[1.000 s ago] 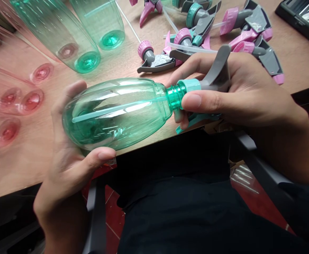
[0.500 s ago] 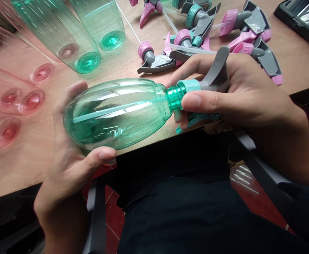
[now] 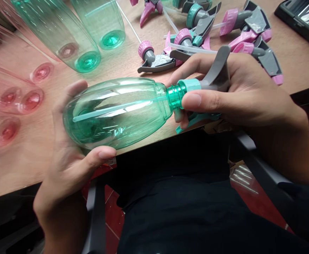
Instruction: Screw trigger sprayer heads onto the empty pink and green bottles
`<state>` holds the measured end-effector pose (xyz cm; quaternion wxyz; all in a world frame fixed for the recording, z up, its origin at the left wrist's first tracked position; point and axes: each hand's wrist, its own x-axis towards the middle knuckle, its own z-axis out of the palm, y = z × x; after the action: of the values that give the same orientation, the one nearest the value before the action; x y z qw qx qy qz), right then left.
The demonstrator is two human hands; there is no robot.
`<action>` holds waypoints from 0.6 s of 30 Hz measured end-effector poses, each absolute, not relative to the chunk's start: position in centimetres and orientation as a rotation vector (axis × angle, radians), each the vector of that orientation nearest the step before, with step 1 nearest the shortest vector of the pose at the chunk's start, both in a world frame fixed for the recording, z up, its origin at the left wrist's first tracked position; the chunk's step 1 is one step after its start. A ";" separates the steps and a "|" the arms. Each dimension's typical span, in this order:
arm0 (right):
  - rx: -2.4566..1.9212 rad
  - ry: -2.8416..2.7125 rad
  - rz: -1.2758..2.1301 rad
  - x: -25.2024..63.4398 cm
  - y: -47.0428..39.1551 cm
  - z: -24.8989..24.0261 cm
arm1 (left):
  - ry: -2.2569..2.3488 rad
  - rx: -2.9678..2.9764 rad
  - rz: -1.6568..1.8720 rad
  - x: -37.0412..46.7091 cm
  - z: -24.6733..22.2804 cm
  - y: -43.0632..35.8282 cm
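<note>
A clear green plastic bottle (image 3: 120, 116) lies sideways in the air over the table's front edge, its neck pointing right. My left hand (image 3: 70, 151) is wrapped round its base, thumb at the front. At the neck, my right hand (image 3: 239, 84) grips a trigger spray head (image 3: 216, 76) with a turquoise collar and grey body. The collar sits at the end of the bottle's threaded neck, with several threads showing. A pale dip tube (image 3: 104, 112) runs inside the bottle nearly to the base. Part of the spray head is hidden by my right fingers.
Several pink and grey spray heads (image 3: 146, 51), some with turquoise parts, lie loose behind my right hand. Green bottles (image 3: 88, 61) and pink bottles (image 3: 7, 132) stand at the left. A black case (image 3: 302, 21) is at the back right of the wooden table (image 3: 19, 169).
</note>
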<state>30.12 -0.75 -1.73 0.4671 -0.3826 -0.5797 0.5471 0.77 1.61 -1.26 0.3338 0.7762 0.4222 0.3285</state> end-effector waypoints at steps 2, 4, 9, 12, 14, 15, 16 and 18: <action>-0.951 -1.431 1.324 30.1 -0.8 -1.6 | 1.005 2.096 0.889 0.4 -1.7 2.1; -0.995 -1.428 1.331 30.0 -0.9 -1.4 | 0.969 2.136 0.885 -0.3 -2.2 3.0; -0.965 -1.398 1.329 30.0 -0.8 -1.5 | 0.846 2.208 0.920 -1.1 -3.0 4.2; -0.934 -1.396 1.340 30.0 -0.6 -1.8 | 0.820 2.188 0.940 -1.1 -3.0 4.1; -0.928 -1.394 1.343 30.0 -0.6 -1.9 | 0.822 2.163 0.927 -0.9 -2.9 3.9; -0.925 -1.395 1.339 29.9 -0.6 -1.9 | 0.852 2.133 0.939 -0.9 -2.9 3.8; -0.928 -1.399 1.331 29.9 -0.6 -1.9 | 0.874 2.120 0.931 -0.8 -2.8 3.7; -0.963 -1.407 1.308 29.9 -0.7 -1.8 | 0.859 2.129 0.938 -0.7 -2.7 3.6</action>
<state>29.92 -0.66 -1.80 0.4762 -0.3940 -0.5759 0.5351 -0.69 3.56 -2.74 0.3250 0.8119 0.3275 0.3578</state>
